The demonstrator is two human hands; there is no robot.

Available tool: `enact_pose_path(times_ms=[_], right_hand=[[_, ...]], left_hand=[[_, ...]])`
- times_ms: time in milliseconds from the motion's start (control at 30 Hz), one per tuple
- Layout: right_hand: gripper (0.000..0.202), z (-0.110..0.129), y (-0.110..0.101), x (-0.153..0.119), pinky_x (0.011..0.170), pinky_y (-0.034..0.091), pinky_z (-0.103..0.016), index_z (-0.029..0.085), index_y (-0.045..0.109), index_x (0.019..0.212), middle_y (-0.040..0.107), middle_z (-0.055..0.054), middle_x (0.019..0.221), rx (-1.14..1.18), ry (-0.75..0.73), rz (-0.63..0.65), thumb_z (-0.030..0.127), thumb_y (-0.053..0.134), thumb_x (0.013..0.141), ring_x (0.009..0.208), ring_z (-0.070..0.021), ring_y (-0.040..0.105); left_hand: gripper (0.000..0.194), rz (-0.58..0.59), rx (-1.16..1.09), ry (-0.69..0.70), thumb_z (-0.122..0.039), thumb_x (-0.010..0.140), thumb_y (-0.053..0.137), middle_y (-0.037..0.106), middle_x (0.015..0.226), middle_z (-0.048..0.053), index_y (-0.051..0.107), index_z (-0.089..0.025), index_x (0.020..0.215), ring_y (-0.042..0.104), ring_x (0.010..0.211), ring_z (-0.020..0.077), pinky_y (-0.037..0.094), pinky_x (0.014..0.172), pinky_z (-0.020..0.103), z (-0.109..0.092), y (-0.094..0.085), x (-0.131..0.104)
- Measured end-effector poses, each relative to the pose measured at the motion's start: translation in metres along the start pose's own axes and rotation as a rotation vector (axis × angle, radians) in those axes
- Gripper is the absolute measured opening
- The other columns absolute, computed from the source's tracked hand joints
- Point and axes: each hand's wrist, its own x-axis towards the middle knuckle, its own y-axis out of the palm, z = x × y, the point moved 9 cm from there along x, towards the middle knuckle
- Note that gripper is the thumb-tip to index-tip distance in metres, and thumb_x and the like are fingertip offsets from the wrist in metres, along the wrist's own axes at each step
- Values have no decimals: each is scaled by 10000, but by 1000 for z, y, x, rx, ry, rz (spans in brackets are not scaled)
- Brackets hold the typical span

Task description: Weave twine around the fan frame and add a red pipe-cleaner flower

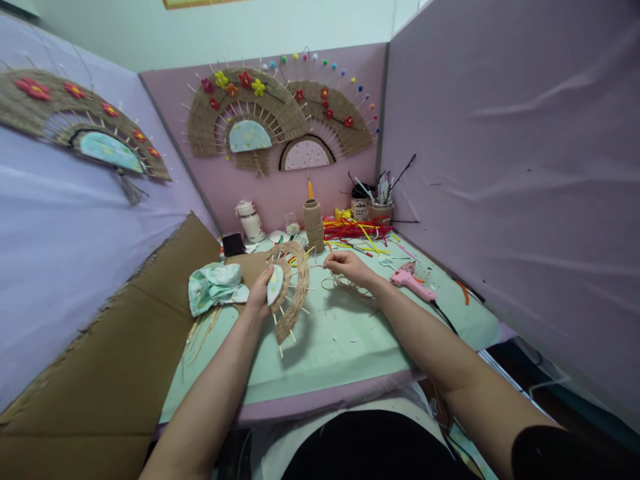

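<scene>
A small fan of woven twine on thin sticks (301, 287) is held up over the table, its arc facing right. My left hand (260, 293) grips it at the left, by the pale patterned half-circle (275, 285). To the right of the fan, my right hand (346, 265) is closed in a pinch on a strand of twine (316, 266) that runs to the fan's edge. Loose loops of twine (350, 287) lie on the table below my right hand. Behind the fan stands a cone of twine (313, 227).
On the green table (330, 360) are a pink glue gun (413, 285), a patterned cloth (216, 287), red and yellow strips (355, 230) and a white bottle (250, 221). Cardboard (110, 347) leans at the left. Finished fans (245, 100) hang on the back panel.
</scene>
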Motion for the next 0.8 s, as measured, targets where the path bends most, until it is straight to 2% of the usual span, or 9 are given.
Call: enact_pose_path(times_ms=[167,333,533,800], right_hand=[[232,2,1,0,540,360,-225,142,639,717,570,0,637,-8,-12,-6,373,622,727,566,-99,455],[215,8,-13,0,607,372,-247,151,629,694,577,-7,663,-34,-62,-139,361,621,740,627,-119,483],[218,8,-25,-2,549,335,-245,162,609,709,525,13,620,-35,-93,-281,376,612,748,572,-110,428],[235,11,-27,-3,557,346,-252,166,621,724,548,-1,640,-80,-119,-289,398,605,758,586,-121,439]], left_hand=[[320,50,25,-72,-299,883,468,687,645,102,606,-54,1035,667,545,204,556,548,301,7,4,-3],[230,84,55,-36,-216,863,503,698,675,70,604,-107,1038,655,521,162,544,540,250,9,10,-5],[156,80,111,-19,-134,839,508,707,704,64,611,-112,953,664,564,147,537,545,217,10,14,-8],[136,61,189,-4,-148,780,598,704,687,53,622,-119,911,649,536,142,504,490,201,10,12,-8]])
